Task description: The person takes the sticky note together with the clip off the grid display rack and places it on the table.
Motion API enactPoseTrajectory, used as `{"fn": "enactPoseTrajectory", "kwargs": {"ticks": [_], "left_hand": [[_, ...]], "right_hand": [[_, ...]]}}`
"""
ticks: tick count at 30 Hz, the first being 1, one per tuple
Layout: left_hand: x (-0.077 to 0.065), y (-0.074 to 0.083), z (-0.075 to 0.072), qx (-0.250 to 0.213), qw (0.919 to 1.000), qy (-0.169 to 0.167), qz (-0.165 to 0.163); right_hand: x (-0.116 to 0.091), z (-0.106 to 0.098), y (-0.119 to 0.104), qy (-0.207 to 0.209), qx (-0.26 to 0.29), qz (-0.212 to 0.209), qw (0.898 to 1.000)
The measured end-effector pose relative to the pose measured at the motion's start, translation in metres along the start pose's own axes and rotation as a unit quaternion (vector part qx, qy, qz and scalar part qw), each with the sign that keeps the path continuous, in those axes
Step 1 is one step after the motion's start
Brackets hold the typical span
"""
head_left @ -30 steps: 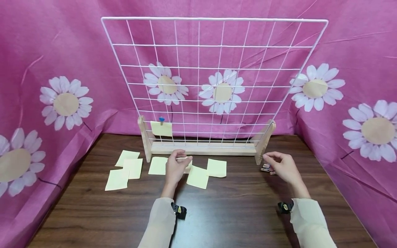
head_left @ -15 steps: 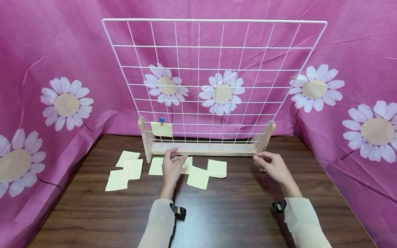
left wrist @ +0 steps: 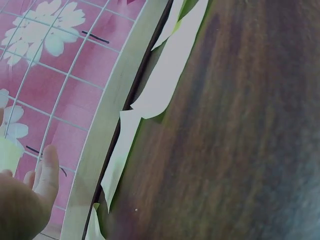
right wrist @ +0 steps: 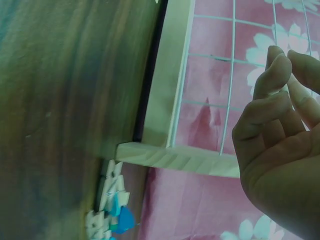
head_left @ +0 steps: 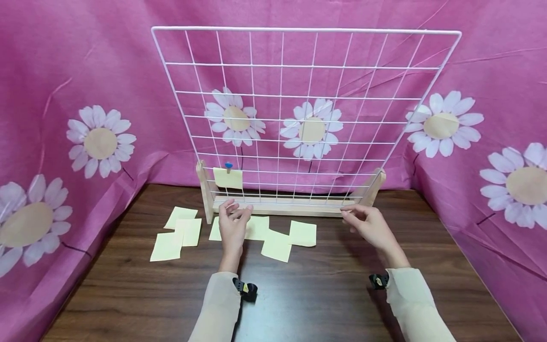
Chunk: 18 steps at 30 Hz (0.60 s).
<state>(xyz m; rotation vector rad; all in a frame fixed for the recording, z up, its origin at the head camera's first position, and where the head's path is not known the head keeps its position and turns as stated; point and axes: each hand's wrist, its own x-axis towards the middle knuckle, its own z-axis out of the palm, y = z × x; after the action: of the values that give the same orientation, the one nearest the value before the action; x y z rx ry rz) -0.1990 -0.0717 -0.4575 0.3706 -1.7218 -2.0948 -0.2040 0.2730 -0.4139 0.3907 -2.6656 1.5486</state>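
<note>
In the head view my left hand [head_left: 232, 230] hovers over pale yellow sticky notes [head_left: 257, 228] lying before the wire grid. Its fingers are loosely bent, thumb apart, with nothing visible between them. One sticky note [head_left: 228, 178] hangs on the grid's lower left under a clothespin with a blue top [head_left: 228, 165]. My right hand [head_left: 373, 230] is raised near the stand's right end. Its thumb and index fingertips come together in the right wrist view; whether they pinch something small is hidden. Below it lie small wooden clothespins [right wrist: 112, 200], some with blue parts.
The white wire grid [head_left: 281, 95] stands upright in a wooden base [head_left: 290, 207] at the back of the brown table [head_left: 307, 294]. More sticky notes [head_left: 165, 246] lie at the left. Pink cloth with daisies [head_left: 162, 118] surrounds the table.
My right hand has moved left, away from the clothespins, along the front of the stand. My left hand has shifted slightly left, uncovering more of a note. The head view has swung slightly left.
</note>
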Motion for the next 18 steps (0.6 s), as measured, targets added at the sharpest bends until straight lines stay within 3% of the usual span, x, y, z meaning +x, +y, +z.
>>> {"fn": "enactPoseTrajectory", "kwargs": {"ticks": [6,14,18], "left_hand": [[0.002,0.004,-0.002,-0.029,0.9996,0.006,-0.003],[0.006,0.007,-0.003,-0.063,0.9977,0.026,0.008],[0.009,0.011,-0.002,-0.105,0.9939,0.033,0.005]], "right_hand": [[0.009,0.001,-0.01,-0.01,-0.037,-0.042,0.998],[0.017,0.005,-0.021,-0.021,-0.028,-0.036,0.999],[0.021,0.007,-0.026,-0.015,-0.036,-0.052,0.998]]}}
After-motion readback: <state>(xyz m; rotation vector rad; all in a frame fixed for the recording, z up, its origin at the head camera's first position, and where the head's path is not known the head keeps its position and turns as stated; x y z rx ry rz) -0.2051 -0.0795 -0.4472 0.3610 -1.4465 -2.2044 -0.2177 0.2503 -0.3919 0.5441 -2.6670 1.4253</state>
